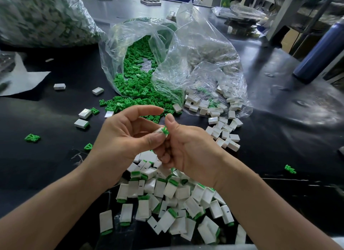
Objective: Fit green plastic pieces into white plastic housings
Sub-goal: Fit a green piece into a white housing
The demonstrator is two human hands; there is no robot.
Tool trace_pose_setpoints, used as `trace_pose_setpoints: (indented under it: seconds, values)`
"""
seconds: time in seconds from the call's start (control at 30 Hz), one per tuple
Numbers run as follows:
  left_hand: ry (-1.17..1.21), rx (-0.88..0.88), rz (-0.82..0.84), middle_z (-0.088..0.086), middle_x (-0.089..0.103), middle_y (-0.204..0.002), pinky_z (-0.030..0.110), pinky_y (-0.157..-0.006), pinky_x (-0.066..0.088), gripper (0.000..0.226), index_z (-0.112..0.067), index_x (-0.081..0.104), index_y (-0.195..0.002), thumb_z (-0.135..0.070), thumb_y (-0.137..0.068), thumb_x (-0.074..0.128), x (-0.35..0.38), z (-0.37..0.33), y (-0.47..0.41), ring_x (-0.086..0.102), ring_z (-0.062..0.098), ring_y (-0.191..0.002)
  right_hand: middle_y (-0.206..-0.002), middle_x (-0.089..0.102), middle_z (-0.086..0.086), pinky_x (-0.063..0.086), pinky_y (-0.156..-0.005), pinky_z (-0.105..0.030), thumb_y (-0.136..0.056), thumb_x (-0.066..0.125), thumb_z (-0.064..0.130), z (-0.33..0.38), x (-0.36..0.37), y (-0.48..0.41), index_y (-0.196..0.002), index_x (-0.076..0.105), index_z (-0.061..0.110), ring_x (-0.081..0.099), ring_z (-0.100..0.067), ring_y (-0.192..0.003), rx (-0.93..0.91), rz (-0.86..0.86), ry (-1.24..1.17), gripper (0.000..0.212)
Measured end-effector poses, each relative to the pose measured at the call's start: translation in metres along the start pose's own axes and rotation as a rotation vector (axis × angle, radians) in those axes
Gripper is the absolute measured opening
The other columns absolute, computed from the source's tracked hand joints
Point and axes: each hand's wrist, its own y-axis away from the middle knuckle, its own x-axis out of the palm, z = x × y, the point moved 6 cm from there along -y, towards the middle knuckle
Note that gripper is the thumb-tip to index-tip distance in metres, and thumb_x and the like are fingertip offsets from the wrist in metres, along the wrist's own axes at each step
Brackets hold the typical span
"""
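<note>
At centre frame, the grip of the left hand pinches a white housing, the green piece at its mouth is pinched by the right hand, so insertion looks begun, wanting a square push home.

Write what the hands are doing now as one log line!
step: fitting | left hand: holds housing | right hand: holds green piece at housing | done pile: on table

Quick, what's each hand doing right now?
Left hand: pinches the white housing.
Right hand: grips the green piece at the housing's opening.
</note>
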Motion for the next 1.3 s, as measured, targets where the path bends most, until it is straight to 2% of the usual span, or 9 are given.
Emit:
trace_pose_setpoints:
  seconds: [0.3,0.5,0.63,0.7,0.83,1.03,1.3]
  values:
    - [0.045,-0.011,-0.024,0.012,0.070,-0.068,0.027,-0.051,0.053,0.046,-0.011,0.064,-0.096,-0.017,-0.051,0.072,-0.001,0.002,0.001,0.062,0.022,-0.051,-0.054,0.043,0.001,0.029,-0.049,-0.020,-0.096,0.034,0.035,-0.002,0.000,-0.001,-0.069,0.047,0.010,0.036,-0.008,-0.048,-0.048,-0.036,-0.003,0.039]
    - [0.076,-0.021,-0.025,0.007,0.071,-0.069,0.025,-0.052,0.053,0.049,-0.013,0.063,-0.099,-0.016,-0.051,0.072,-0.001,0.000,-0.001,0.064,0.018,-0.055,-0.061,0.043,0.000,0.030,-0.052,-0.021,-0.096,0.024,0.044,0.001,0.002,0.000,-0.075,0.047,0.012,0.037,-0.007,-0.051,-0.001,0.040,0.000,0.044]
    - [0.066,-0.021,-0.018,0.008,0.072,-0.074,0.027,-0.056,0.053,0.054,-0.014,0.064,-0.101,-0.004,-0.050,0.080,-0.001,0.001,0.000,0.067,0.021,-0.061,-0.060,0.046,0.001,0.030,-0.054,-0.021,-0.097,0.026,0.040,0.004,-0.001,0.001,-0.071,0.047,0.012,0.038,-0.008,-0.052,-0.024,0.022,0.039,0.044]
    - [0.089,-0.026,-0.019,0.010,0.072,-0.075,0.027,-0.055,0.053,0.041,-0.012,0.064,-0.100,-0.006,-0.060,0.070,-0.002,0.001,0.000,0.067,0.023,-0.060,-0.060,0.046,0.001,0.029,-0.053,-0.022,-0.097,0.029,0.038,0.005,-0.003,0.001,-0.070,0.047,0.011,0.038,-0.008,-0.052,-0.058,-0.010,0.119,0.042]
    - [0.085,-0.045,-0.027,0.010,0.072,-0.073,0.026,-0.056,0.054,0.042,-0.011,0.064,-0.098,0.001,-0.059,0.071,-0.002,0.003,0.000,0.067,0.023,-0.059,-0.063,0.046,0.000,0.029,-0.052,-0.022,-0.096,0.032,0.038,0.006,-0.005,0.000,-0.072,0.047,0.012,0.038,-0.008,-0.053,-0.094,-0.040,0.247,0.038]
    - [0.095,-0.069,-0.039,0.010,0.072,-0.073,0.027,-0.059,0.054,0.036,-0.010,0.066,-0.097,-0.004,-0.062,0.060,-0.003,0.005,-0.001,0.068,0.024,-0.062,-0.062,0.047,0.003,0.030,-0.056,-0.023,-0.095,0.035,0.038,0.009,-0.006,0.002,-0.070,0.048,0.015,0.039,-0.008,-0.054,-0.120,-0.058,0.313,0.036]
    - [0.118,-0.083,-0.031,0.012,0.072,-0.074,0.029,-0.061,0.057,0.038,-0.011,0.066,-0.095,0.000,-0.059,0.063,-0.005,0.005,-0.001,0.068,0.027,-0.064,-0.060,0.047,0.004,0.033,-0.047,-0.012,-0.094,0.039,0.036,0.011,-0.007,0.003,-0.070,0.048,0.014,0.040,-0.004,-0.049,-0.140,-0.066,0.358,0.034]
